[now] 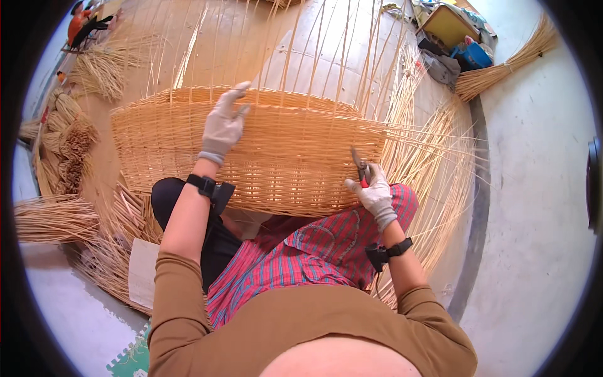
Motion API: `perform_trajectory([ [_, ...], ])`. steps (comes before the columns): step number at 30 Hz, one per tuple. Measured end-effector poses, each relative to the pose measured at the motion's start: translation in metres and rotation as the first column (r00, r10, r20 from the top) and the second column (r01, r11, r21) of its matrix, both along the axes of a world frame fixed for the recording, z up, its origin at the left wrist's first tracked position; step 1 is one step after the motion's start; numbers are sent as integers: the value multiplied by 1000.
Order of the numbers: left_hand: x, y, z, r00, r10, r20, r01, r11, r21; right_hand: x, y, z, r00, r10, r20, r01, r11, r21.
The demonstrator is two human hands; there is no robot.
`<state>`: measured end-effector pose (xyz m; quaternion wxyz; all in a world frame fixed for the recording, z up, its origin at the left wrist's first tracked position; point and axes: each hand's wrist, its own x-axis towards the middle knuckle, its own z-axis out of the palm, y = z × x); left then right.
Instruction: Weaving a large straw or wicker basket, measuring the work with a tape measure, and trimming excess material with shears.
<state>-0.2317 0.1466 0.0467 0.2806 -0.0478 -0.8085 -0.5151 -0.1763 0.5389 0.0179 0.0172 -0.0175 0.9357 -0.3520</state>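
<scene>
A large wicker basket [289,154] in light tan cane rests across my lap, with long upright stakes rising from its far rim. My left hand [224,125], in a whitish work glove, is over the left half of the woven wall near the rim. Its fingers are spread and hold nothing. In my right hand [375,191], also gloved, is a pair of pruning shears [361,166] with red on the handle. The blades point up against the basket's right part. Loose weaver ends [433,137] stick out from the basket's right end.
Bundles of cane [72,141] lie along the left wall, with more cut rods [50,218] below them. Long loose canes [433,182] spread over the floor at my right. A tied bundle [509,66] leans at the right wall, beside a blue container [472,56]. A person [78,25] sits far left.
</scene>
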Motion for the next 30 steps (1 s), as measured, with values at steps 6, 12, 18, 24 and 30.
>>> perform_trajectory([
  [6,-20,17,9,956,143,257,16,847,-532,-16,9,54,953,82,291,-154,960,232],
  [12,-25,15,19,939,190,286,91,665,-741,-74,-60,166,787,521,-329,-195,717,670],
  [18,-22,16,17,933,210,293,83,665,-742,-139,-155,195,762,647,28,-266,272,925],
  [24,-13,26,12,976,132,175,3,792,-610,-147,-188,179,681,698,219,-269,-39,962],
  [30,-23,58,14,988,-41,152,135,717,-684,-163,-159,214,635,725,265,-286,-98,953],
])
